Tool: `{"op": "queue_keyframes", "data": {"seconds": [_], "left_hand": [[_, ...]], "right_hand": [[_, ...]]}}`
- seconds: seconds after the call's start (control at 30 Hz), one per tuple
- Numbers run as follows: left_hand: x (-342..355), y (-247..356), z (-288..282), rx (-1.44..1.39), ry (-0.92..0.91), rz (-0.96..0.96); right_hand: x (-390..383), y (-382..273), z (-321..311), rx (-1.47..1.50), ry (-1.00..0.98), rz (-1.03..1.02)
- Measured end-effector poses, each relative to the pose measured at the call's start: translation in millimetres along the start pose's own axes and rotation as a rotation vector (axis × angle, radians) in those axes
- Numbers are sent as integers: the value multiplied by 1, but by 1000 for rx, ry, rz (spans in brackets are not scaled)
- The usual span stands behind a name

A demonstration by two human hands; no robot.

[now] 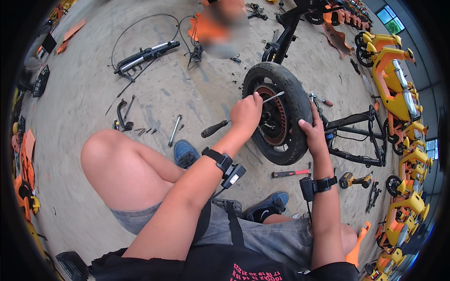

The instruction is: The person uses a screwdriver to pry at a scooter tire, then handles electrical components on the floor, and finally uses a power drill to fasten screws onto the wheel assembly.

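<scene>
A black-tyred wheel [296,93] stands upright on the floor before me. Its hub is uncovered on the side that shows, with a ring of reddish motor windings [282,117] inside. My left hand [246,114] is closed around the shaft of a screwdriver [214,129]. The dark handle sticks out to the left of the fist, and the metal tip reaches across the wheel toward the tyre's inner edge. Whether the tip touches the tyre I cannot tell. On the tyre's right side my right hand [313,130] grips the tread, thumb toward me and fingers farther back.
A black scooter frame [358,125] lies right of the wheel. Nearby are a red-handled hammer [289,173], a yellow cordless drill [356,180] and a ratchet [322,99]. Left lie a long bolt [175,130] and fork tubes [147,57]. Yellow scooters [393,84] line the right.
</scene>
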State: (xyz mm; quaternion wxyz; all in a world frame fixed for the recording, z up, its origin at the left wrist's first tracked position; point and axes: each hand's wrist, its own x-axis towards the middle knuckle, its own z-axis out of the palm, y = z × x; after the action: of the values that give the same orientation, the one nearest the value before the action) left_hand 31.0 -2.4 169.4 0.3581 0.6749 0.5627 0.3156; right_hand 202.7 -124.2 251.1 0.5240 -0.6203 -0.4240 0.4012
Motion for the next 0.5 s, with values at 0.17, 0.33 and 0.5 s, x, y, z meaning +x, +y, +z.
{"op": "queue_keyframes", "data": {"seconds": [0.17, 0.33, 0.5], "left_hand": [[5, -5, -2, -43, -36, -4], [20, -30, -4, -99, 93, -99], [30, -58, -10, -71, 128, -135]], "right_hand": [[0, 4, -3, -21, 6, -36], [-3, -27, -6, -434, 16, -27], [0, -23, -9, -611, 147, -95]]}}
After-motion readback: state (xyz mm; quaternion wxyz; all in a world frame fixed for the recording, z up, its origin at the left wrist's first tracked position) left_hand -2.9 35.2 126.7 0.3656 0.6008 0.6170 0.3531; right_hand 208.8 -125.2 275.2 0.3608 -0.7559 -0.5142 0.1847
